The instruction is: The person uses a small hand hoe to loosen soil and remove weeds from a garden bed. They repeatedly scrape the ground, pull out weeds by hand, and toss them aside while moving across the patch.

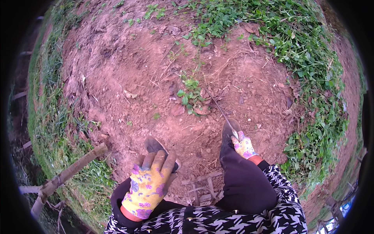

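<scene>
My left hand (pixel 149 184), in a yellow flower-patterned glove with soiled fingers, is held over my bent left leg, palm down. Nothing shows in its grasp. A matching glove covers my right hand (pixel 245 148), which grips the pale near end of a thin, dark rod-like tool (pixel 219 108). The tool slants forward past my right shoe (pixel 230 125) to the soil, its far end beside a small clump of green weeds (pixel 191 95). Dry brown leaves (pixel 203 110) lie by that clump. My left shoe (pixel 156 144) stands on the soil, partly behind my left hand.
Reddish bare soil (pixel 122 73) with dry stalks spreads before me. Low leafy plants (pixel 309 67) grow along the right and far side. Grass (pixel 52 117) borders the left, where a cut wooden pole (pixel 73 169) juts in. A low wooden frame (pixel 201 190) is between my legs.
</scene>
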A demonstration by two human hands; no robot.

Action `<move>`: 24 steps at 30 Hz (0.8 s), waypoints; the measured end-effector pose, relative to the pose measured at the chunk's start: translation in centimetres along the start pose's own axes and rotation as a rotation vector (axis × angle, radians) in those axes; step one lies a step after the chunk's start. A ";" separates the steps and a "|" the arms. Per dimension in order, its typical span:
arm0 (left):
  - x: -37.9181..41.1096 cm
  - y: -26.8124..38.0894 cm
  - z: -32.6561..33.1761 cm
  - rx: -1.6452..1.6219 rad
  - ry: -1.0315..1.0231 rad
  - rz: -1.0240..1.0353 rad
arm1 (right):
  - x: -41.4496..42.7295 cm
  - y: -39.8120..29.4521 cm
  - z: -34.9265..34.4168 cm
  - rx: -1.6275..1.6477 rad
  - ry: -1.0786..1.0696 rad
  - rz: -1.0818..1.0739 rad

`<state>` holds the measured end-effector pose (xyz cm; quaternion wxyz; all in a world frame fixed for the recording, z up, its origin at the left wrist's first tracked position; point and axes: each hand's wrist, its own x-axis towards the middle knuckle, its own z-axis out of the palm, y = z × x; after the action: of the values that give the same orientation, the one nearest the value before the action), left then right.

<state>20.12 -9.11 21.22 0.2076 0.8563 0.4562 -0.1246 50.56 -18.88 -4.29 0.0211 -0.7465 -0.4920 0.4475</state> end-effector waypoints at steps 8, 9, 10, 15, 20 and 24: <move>0.2 -0.1 0.0 -0.032 0.022 -0.010 | 12.9 -9.0 -2.9 0.026 0.183 -0.140; 0.3 0.0 0.0 -0.031 0.012 -0.015 | 14.6 -10.1 -3.0 0.066 0.178 -0.137; 0.3 0.0 0.0 -0.028 0.003 -0.018 | 16.5 -10.7 -2.8 0.108 0.156 -0.125; 0.0 -0.3 0.0 -0.037 0.002 -0.035 | 17.4 -10.6 -1.3 0.147 0.083 -0.180; 0.1 -0.5 0.2 -0.044 -0.018 -0.026 | 8.8 -3.8 -0.6 0.033 -0.041 -0.168; -0.2 -0.7 0.3 -0.014 -0.063 -0.031 | 2.5 -0.5 -2.2 -0.105 -0.058 -0.188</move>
<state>19.40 -9.05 20.91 0.2259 0.8434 0.4633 -0.1513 52.03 -15.89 -4.34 0.0097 -0.6838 -0.5832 0.4383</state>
